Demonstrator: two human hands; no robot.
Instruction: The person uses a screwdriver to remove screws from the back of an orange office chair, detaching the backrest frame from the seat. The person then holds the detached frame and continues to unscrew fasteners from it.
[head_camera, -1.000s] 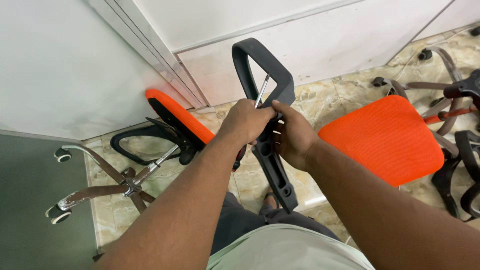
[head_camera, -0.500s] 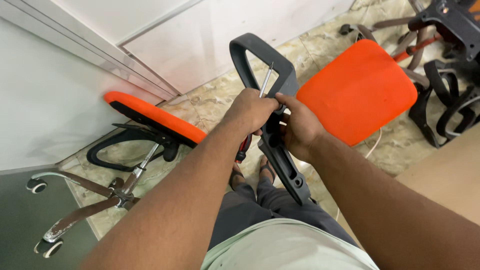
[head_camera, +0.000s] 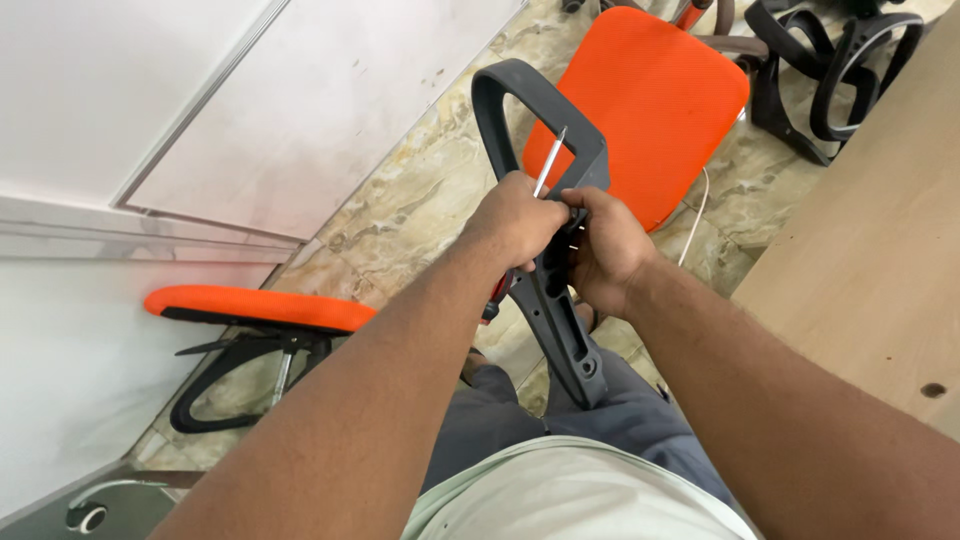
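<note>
Dark grey looped plastic armrest (head_camera: 540, 150) clasped by right hand (head_camera: 608, 245); left hand (head_camera: 515, 220) closed on what seems a screwdriver (head_camera: 548, 165).

Bare forearms, pale green shirt (head_camera: 570, 500), grey trousers (head_camera: 500, 420).

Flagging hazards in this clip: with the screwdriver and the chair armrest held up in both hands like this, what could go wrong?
1. The left hand grips a screwdriver whose bare tip points up and away beside the right hand; a slip might jab those fingers.
2. The grey armrest is held in the air, unsupported; it could twist or drop onto the lap.
3. An overturned orange chair lies close by, a likely trip hazard.
</note>
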